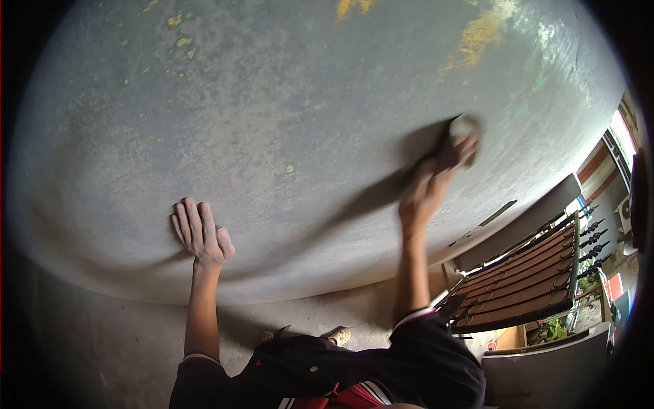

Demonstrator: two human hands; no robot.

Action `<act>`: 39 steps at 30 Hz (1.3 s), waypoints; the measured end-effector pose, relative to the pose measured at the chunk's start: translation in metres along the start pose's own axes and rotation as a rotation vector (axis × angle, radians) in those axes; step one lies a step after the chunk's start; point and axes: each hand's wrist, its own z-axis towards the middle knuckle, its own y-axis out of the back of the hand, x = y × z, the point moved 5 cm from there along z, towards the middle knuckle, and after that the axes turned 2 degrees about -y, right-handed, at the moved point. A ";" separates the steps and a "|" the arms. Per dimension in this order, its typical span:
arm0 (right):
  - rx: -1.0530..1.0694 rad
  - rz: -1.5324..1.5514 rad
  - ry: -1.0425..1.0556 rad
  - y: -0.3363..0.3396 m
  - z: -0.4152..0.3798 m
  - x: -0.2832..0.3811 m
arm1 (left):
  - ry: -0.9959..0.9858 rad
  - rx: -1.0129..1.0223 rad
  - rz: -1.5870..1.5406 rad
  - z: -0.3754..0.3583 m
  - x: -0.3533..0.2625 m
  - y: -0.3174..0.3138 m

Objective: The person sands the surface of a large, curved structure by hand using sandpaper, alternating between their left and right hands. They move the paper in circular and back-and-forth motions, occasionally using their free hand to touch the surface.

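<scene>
A large grey surface (259, 136), mottled with paler patches and yellow flecks, fills most of the head view. Against it my left hand (199, 232) lies flat, fingers stretched and dusted with pale powder. Farther up and to the right, my right hand (436, 174) is closed around a small pale, rounded block (465, 128) at the surface. Motion smears the fingers and the block, and I cannot tell its exact kind. Long dark shadows fall to the left of the right hand and forearm.
A gate with brown panels and black spikes (524, 276) stands at the lower right. Below it are green plants (555, 330) beside a low grey wall (545, 368). My shoes (338, 335) rest on the concrete floor (143, 341).
</scene>
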 end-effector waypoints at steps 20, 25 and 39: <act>-0.129 0.031 0.060 0.042 0.045 -0.017 | 0.002 0.048 0.041 0.010 -0.005 0.000; 0.171 0.174 0.052 0.003 -0.061 0.037 | -0.013 0.023 0.030 0.015 -0.009 0.000; 0.000 0.007 0.376 0.030 0.005 0.016 | -0.017 0.055 0.048 0.015 -0.010 0.001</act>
